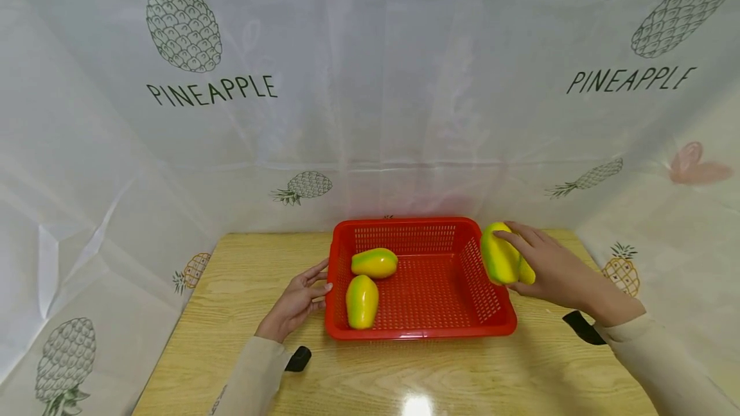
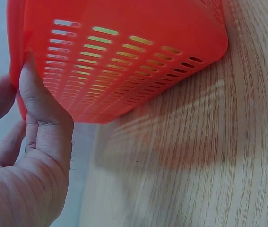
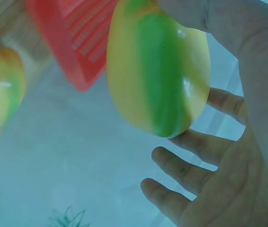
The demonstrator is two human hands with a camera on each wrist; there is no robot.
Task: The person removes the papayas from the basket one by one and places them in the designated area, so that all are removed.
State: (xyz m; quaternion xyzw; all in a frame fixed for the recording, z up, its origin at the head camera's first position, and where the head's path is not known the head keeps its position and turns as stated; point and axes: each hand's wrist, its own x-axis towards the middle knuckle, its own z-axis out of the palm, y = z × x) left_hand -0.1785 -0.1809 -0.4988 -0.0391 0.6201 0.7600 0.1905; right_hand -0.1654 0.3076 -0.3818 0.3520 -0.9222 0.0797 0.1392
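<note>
Right hand had a yellow-green mango, pinched between thumb and fingers, other fingers spread. Mango was up at the right rim of the red plastic basket, overlapping it from head height; couldn't tell if touching. Left hand pinched the basket's left rim, thumb and fingers either side. Basket sat on the wood-grain table. Inside, left end: one mango lying crosswise, another lying lengthwise near the front corner. Outside, right: one more mango on the table, partly hidden by the right hand. In the way: basket's slotted right wall, between held mango and the inside pair. Pineapple-print sheet hung right behind.
</note>
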